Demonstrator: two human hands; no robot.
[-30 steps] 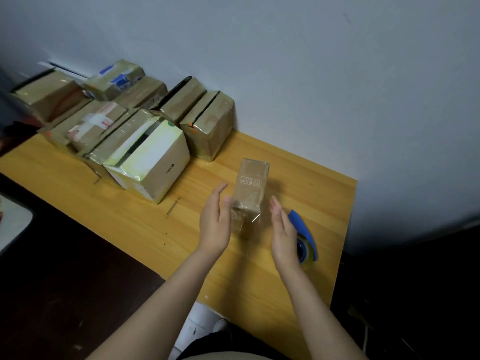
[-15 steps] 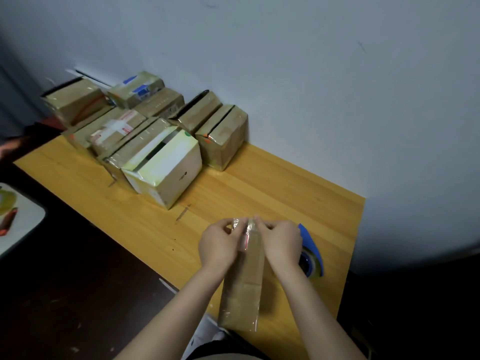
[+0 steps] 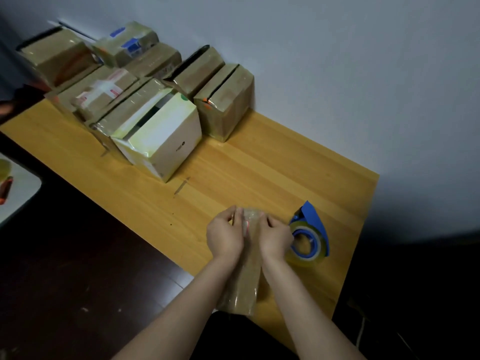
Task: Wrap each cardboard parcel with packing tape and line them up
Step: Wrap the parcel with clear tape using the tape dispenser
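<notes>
Brown cardboard parcel (image 3: 242, 284), narrow, tape-glossed, far end pinched in left hand (image 3: 224, 236) and right hand (image 3: 275, 239) grip

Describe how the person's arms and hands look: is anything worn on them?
The left forearm and right forearm are bare up to the frame edge; no sleeve shows. The left hand and the right hand wear no glove. No watch or bracelet is visible; a ring would be too small to tell.

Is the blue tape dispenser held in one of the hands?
No, the blue tape dispenser lies on the table, while the left hand and the right hand both hold the small parcel.
</notes>
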